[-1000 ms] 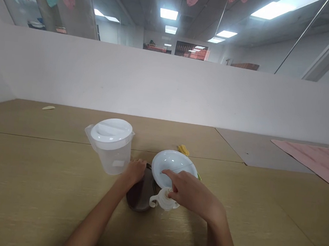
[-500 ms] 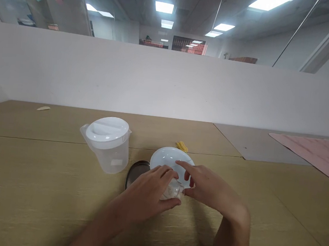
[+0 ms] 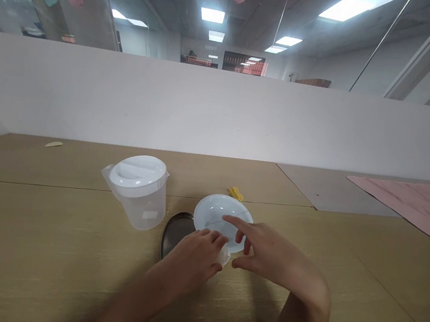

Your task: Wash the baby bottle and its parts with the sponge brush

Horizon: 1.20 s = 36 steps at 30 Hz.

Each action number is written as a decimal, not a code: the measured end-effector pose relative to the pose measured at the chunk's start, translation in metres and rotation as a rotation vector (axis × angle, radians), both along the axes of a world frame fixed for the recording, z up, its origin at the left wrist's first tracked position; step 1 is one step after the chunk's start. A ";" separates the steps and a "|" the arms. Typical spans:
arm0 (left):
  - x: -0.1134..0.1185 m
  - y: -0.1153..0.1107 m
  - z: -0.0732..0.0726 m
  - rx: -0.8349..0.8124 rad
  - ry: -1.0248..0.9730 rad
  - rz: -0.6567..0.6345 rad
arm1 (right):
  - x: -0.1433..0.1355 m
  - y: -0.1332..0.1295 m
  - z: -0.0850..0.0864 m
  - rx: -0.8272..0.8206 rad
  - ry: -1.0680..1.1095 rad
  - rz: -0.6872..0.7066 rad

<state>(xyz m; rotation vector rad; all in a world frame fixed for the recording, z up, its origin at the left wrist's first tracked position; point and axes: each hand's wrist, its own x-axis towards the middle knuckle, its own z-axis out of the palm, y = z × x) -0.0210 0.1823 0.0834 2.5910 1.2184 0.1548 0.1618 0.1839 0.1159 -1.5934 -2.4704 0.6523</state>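
My left hand [image 3: 196,255] is curled round a small clear object [image 3: 224,255], which looks like a small glass or cup but is mostly hidden by my fingers. To its right my right hand [image 3: 258,245] is open, index finger stretched out over the white bowl [image 3: 214,205], thumb spread apart, nothing held. A thin line crosses the inside of the bowl. Partly under the bowl's left side and behind my left hand lies a dark round tray [image 3: 177,230].
A translucent pitcher [image 3: 144,205] with a white lid stands left of the tray. Just behind the bowl sits a small yellow object [image 3: 235,193]. A pink cloth [image 3: 410,199] covers the far right, and a pale flat piece [image 3: 54,144] lies far left. A white wall [image 3: 220,115] bounds the table.
My left hand has moved slightly left and down with the clear object. My right hand has come away from that object and its fingers are more spread. The view has shifted a little.
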 end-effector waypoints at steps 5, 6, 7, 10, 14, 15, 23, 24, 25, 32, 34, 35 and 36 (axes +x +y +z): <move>-0.004 0.001 0.001 -0.134 -0.118 -0.085 | -0.013 -0.002 0.000 -0.036 -0.023 0.069; -0.004 0.002 0.002 -0.149 -0.139 -0.103 | -0.016 -0.002 0.000 -0.039 -0.024 0.079; -0.005 0.002 0.002 -0.159 -0.154 -0.116 | -0.019 -0.001 -0.001 -0.038 -0.024 0.085; -0.005 0.005 0.002 -0.171 -0.159 -0.125 | -0.026 0.003 -0.002 -0.018 -0.042 0.073; -0.003 0.008 0.002 -0.160 -0.126 -0.139 | -0.029 0.008 -0.002 -0.029 -0.064 0.033; -0.003 0.009 0.003 -0.153 -0.117 -0.148 | -0.029 0.008 -0.001 -0.038 -0.058 0.024; -0.005 0.013 0.006 -0.210 -0.134 -0.099 | -0.028 0.011 -0.002 -0.050 -0.006 -0.005; -0.006 0.014 0.005 -0.216 -0.152 -0.093 | -0.029 0.011 -0.002 -0.053 -0.008 -0.002; -0.007 0.014 0.004 -0.221 -0.172 -0.091 | -0.029 0.011 -0.002 -0.054 -0.010 0.005; -0.016 0.023 -0.004 -0.311 -0.298 -0.066 | -0.031 0.004 -0.006 -0.004 -0.030 0.066; -0.019 0.027 -0.005 -0.332 -0.324 -0.080 | -0.032 0.003 -0.006 0.006 -0.028 0.066; -0.021 0.028 -0.007 -0.343 -0.329 -0.092 | -0.032 0.003 -0.006 0.010 -0.023 0.070; -0.022 0.030 -0.009 -0.357 -0.326 -0.110 | -0.032 0.003 -0.006 0.015 -0.018 0.075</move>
